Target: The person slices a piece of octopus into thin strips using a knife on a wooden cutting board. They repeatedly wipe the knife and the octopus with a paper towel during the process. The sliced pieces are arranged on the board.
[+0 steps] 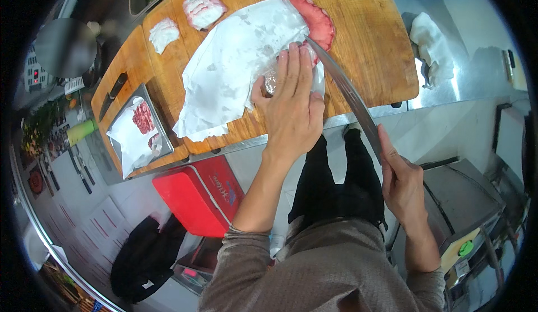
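Observation:
My left hand (292,101) lies flat, fingers pressed together and thumb out, over a white paper sheet (239,55) and a wad of clear plastic film (270,83). Under the fingertips is a pale end of meat, partly hidden. My right hand (399,181) grips a long knife (349,89), whose tip is at the meat by my left fingertips. A red octopus tentacle (313,17) curls away on the wooden cutting board (370,47). Two white pieces with pinkish edges, one larger (204,10) and one smaller (164,34), lie farther left.
At the left are a small knife (113,95) and a metal tray (164,137) with paper and chopped reddish pieces (143,117). A white cloth (433,47) lies on the steel counter (462,85). A red cooler box (197,194) stands below the board.

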